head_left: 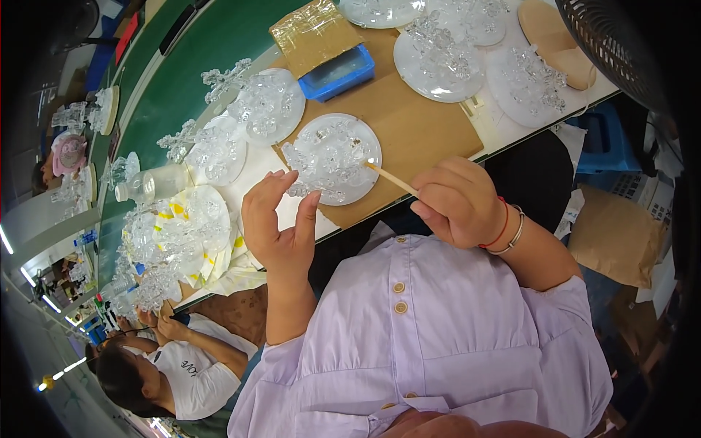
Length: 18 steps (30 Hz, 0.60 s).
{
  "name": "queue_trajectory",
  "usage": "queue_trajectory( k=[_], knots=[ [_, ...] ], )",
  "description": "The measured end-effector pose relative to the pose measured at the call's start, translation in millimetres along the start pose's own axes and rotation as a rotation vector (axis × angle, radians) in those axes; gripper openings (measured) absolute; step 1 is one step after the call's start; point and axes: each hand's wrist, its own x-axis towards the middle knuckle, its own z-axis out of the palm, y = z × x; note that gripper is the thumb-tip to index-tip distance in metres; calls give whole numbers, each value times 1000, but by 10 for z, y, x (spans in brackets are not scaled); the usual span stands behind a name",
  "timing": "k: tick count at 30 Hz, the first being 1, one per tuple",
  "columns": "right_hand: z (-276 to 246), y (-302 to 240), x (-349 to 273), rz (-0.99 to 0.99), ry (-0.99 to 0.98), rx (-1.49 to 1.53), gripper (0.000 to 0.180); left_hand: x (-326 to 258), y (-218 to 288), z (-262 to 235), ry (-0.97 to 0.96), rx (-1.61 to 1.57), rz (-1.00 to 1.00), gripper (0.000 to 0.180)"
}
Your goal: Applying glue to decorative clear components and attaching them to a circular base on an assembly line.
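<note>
On a round white base point(369, 191) in front of me stands a cluster of clear, crystal-like plastic pieces point(328, 164). My right hand point(460, 201) pinches a thin wooden stick point(394, 180), whose darker tip reaches the right side of the cluster. On the left, my left hand point(281, 219) has thumb and fingers apart around the cluster's lower left edge. Whether its fingertips touch the clear pieces, I cannot tell. Brown cardboard point(423, 120) lies under the base.
Beyond the base, a blue plastic box point(337, 77) stands beside a tape-covered cardboard box point(314, 36). More clear clusters on white discs point(266, 109) crowd the left and far right point(438, 66). A bottle point(153, 184) lies left; a fan point(613, 44) stands right. Another person point(182, 365) sits at left.
</note>
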Motion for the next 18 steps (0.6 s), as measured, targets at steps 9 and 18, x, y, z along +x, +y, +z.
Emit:
queue_trajectory(
  k=[9, 18],
  knots=[
    [-53, 5, 4, 32, -9, -27, 15, -7, -12, -5, 0, -4, 4, 33],
    [-66, 32, 31, 4, -15, -30, 14, 4, 1, 13, 10, -4, 6, 32]
  ],
)
